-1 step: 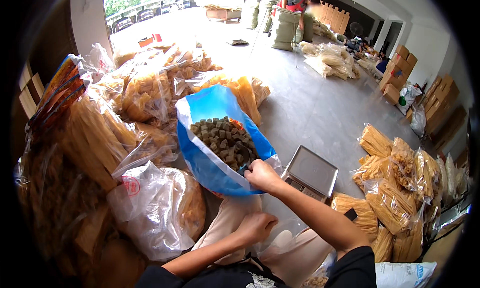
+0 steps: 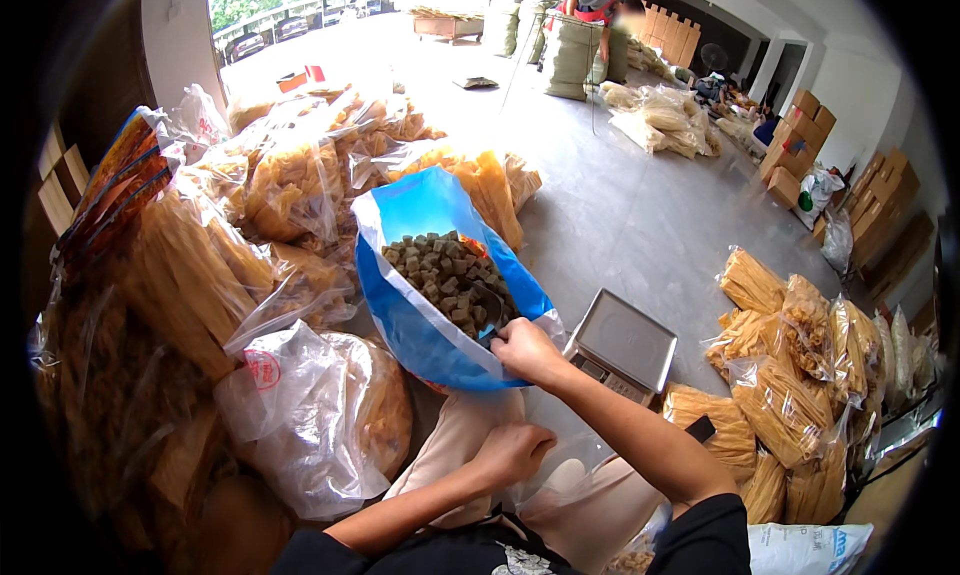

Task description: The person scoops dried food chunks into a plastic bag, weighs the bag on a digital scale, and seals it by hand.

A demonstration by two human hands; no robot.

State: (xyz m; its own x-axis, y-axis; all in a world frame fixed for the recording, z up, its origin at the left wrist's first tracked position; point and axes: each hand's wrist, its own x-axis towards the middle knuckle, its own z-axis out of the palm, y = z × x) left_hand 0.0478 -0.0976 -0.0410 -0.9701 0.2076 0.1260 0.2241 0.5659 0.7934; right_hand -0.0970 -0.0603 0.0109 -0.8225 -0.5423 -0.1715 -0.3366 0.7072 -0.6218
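A blue and white sack, open at the top, is full of dark green-brown cubes. My right hand is closed on the handle of a scoop, whose head sits among the cubes. Below it, my left hand is closed over my lap, gripping a thin clear plastic bag. A scale with a steel plate stands just right of the sack.
Bagged yellow dried strips lie heaped at left and right. A clear bag lies by my left leg. Farther off are a person in red among tall sacks, pale bundles and cardboard boxes.
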